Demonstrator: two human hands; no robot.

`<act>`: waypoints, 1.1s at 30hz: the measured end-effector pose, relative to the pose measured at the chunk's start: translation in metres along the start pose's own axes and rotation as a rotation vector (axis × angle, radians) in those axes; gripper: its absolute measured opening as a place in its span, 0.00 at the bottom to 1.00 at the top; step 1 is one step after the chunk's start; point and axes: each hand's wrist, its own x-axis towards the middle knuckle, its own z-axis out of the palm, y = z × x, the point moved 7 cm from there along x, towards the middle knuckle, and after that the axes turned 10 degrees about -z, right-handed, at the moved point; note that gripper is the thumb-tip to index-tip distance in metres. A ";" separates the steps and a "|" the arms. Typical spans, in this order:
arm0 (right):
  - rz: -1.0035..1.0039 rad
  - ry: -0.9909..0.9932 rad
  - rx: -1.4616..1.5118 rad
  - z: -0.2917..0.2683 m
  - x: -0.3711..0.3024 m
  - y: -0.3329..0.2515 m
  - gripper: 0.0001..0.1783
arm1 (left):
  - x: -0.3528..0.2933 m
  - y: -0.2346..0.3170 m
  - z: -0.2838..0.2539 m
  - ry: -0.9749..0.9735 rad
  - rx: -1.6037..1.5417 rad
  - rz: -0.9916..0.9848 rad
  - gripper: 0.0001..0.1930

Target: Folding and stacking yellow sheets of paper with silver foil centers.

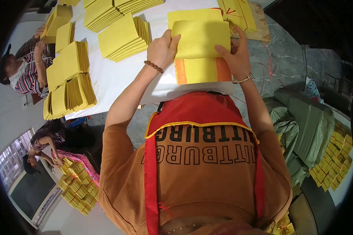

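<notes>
- l hand (162,49): pinching the l edge of the yellow paper (202,39), thumb up front, fingertips mostly hidden behind
- r hand (237,55): thumb over the r edge, index spread away, so fairly wide; can't tell if fingers grip behind
- yellow paper loc: near edge of the white table (121,74), right in front of the body; sheet count not visible
- orange-ended piece (196,70) shows just below it, nearest the apron; another yellow sheet (194,15) pokes out past the far edge
- to do it well (my call): hold both side edges level, line up w/ the piece below before pressing, thumbs light so paper doesn't crease
- prob. risk: one hand pulling harder → skewed edges; near edge is close to table rim, so could slip off
- fanned stack (123,37) on table, l of the hands, apart from them; more stacks (68,96) along the l side, would limit a wide l-elbow swing
- red-marked bundle (239,15) just past the r hand, on/over a wood board (262,23); prob. the main thing to bump on that side
- red apron (200,109) bulges close to the table edge, might catch paper
- red strings (270,62) on floor, r side
- co-worker (27,70) far l, hands at a yellow block (57,21); 2nd person (47,137) lower l by bundles (78,188)
- grey-green tarp (302,121) + more yellow packs (333,156) at r, well apart from hands
</notes>
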 end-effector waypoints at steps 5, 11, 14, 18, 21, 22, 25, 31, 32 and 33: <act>-0.084 -0.046 -0.182 -0.005 0.001 0.019 0.27 | 0.004 0.009 -0.003 -0.005 0.004 0.032 0.17; 0.044 -0.053 -0.232 -0.003 0.004 0.021 0.23 | 0.010 -0.003 0.002 -0.041 -0.078 -0.022 0.19; 0.094 -0.045 -0.250 -0.006 0.004 0.032 0.23 | 0.012 -0.002 0.003 -0.046 -0.093 -0.038 0.19; 0.085 -0.034 -0.249 -0.004 0.004 0.030 0.23 | 0.013 -0.007 0.005 -0.046 -0.119 -0.048 0.19; 0.058 -0.030 -0.304 -0.005 0.004 0.030 0.23 | 0.014 -0.016 0.007 -0.095 -0.357 -0.140 0.18; 0.063 -0.030 -0.308 -0.005 0.004 0.029 0.23 | 0.015 -0.012 0.005 -0.097 -0.357 -0.137 0.18; 0.057 -0.025 -0.334 -0.005 0.005 0.022 0.23 | -0.005 0.046 -0.044 0.479 0.112 0.385 0.23; 0.064 0.001 -0.233 -0.005 0.003 0.030 0.23 | -0.022 0.094 0.014 0.113 0.251 0.626 0.25; 0.048 0.003 -0.227 -0.005 0.003 0.029 0.23 | -0.021 0.088 0.020 0.114 0.251 0.627 0.25; 0.050 0.007 -0.228 -0.005 0.003 0.026 0.23 | -0.019 0.083 0.029 0.091 0.335 0.646 0.26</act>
